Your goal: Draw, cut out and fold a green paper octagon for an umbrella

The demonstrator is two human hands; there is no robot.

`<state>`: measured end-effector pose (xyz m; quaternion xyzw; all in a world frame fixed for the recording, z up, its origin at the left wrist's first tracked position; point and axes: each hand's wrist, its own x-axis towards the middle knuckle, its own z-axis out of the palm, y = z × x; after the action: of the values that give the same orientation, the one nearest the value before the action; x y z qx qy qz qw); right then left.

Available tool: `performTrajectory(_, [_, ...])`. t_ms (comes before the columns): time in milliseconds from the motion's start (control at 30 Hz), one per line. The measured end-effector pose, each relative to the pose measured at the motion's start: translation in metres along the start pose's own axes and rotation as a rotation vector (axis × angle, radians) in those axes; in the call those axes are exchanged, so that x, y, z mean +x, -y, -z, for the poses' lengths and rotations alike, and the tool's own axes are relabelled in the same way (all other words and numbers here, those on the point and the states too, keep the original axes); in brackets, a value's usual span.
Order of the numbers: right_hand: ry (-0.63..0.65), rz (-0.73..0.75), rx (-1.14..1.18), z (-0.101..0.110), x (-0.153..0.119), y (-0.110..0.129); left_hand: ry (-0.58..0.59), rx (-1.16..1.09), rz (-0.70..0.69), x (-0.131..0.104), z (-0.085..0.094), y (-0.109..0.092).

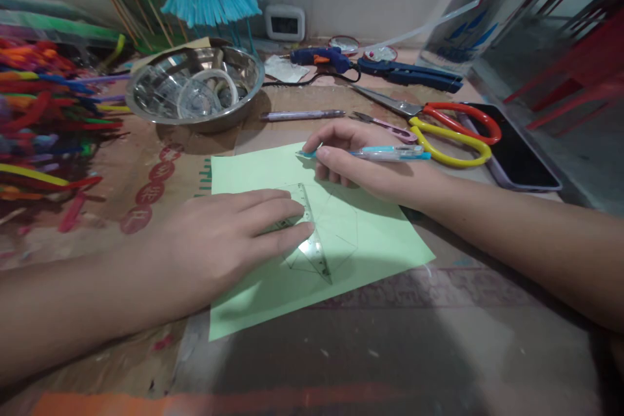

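A sheet of green paper (385,247) lies on the table, with thin pencil-like lines forming a many-sided figure. On top of it rests a clear triangular ruler (314,250). My left hand (244,231) lies over the ruler, fingers stretched out and pressing it against the paper. Above the paper's upper right part, my right hand (355,162) has its thumb and fingers closed on a light blue pen (390,153). The pen lies nearly level, its tip pointing left near the index fingertip.
Behind the paper are a metal bowl (195,118), a purple pen (305,115), a glue gun (322,58) and pliers (414,73). Scissors (448,136), a pink cutter (390,129) and a phone (526,156) lie right. Colourful fuzzy stems (43,110) crowd the left.
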<state>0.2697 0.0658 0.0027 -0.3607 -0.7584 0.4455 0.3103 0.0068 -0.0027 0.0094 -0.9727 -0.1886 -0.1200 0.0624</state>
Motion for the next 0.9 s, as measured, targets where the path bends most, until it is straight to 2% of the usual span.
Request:
performTrajectory(300, [-0.001,-0.01,-0.025,0.0006,-0.0006,-0.0003,-0.013,-0.008,0.031,-0.0077,-0.0099,-0.0011])
performTrajectory(567, [0.002,0.001,-0.037,0.0008,-0.0003,-0.0005,-0.02,0.011,0.018,-0.0038,-0.0051,-0.0021])
performTrajectory(900, [0.001,-0.017,-0.009,0.0005,-0.0009,-0.0012,-0.02,-0.025,0.035,-0.0086,-0.0099,-0.0018])
